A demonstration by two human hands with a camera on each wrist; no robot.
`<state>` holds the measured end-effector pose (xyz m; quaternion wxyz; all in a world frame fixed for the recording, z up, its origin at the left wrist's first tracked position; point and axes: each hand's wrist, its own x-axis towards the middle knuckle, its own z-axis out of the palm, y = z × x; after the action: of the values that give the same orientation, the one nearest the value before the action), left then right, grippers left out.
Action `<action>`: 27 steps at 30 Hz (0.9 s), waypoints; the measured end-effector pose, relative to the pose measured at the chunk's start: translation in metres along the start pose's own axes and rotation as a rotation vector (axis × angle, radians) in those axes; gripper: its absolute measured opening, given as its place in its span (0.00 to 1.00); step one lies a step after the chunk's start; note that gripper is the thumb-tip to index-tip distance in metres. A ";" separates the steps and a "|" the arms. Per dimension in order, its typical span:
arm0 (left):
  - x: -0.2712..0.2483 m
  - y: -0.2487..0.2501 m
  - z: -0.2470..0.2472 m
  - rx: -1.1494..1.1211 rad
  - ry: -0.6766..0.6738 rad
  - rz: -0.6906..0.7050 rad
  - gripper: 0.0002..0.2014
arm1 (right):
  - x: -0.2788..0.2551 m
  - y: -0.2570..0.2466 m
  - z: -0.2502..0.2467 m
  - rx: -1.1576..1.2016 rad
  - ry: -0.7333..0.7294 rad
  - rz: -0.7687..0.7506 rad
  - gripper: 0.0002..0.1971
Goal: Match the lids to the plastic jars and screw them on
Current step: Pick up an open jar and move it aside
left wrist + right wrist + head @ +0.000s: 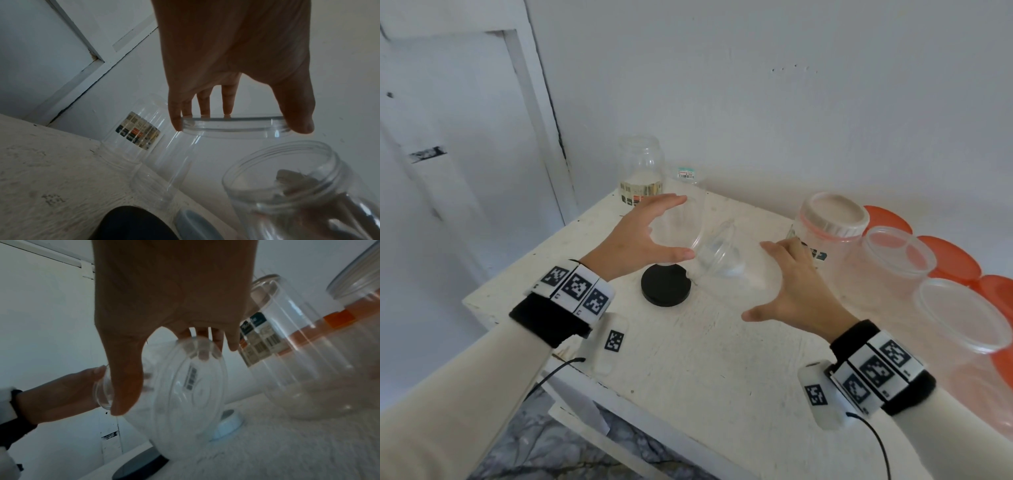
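My left hand (674, 228) grips the open rim of a clear plastic jar (236, 134), thumb on one side and fingers on the other. My right hand (767, 281) holds a second clear jar (729, 263) by its base end, tilted above the table with its open mouth (283, 164) towards the left hand. Neither jar has a lid on. A black lid (666, 286) lies flat on the white table (705, 359) under the hands. A pale lid (228, 423) lies behind the tilted jar.
A labelled clear jar (640, 168) stands at the back left corner. On the right stand a jar with a white lid (832, 216) and two big jars with clear lids (897, 250), with orange lids (887, 219) behind. The table edge runs near my left wrist.
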<state>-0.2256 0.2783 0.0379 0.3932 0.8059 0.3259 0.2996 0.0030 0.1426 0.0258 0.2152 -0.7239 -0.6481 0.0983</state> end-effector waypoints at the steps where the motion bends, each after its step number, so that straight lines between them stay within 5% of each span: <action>1: 0.000 0.001 0.000 -0.004 0.003 0.006 0.39 | 0.000 0.001 0.001 -0.005 0.002 -0.003 0.58; 19: 0.010 0.015 0.024 0.050 -0.115 0.070 0.45 | -0.018 0.030 0.016 0.332 -0.103 0.090 0.48; 27: 0.015 0.022 0.046 0.120 -0.239 0.203 0.48 | -0.027 0.036 0.017 0.525 -0.012 0.234 0.40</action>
<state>-0.1757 0.2591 0.0357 0.3478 0.8867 0.2110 0.2197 0.0244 0.1171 -0.0091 0.3787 -0.7126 -0.5138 0.2912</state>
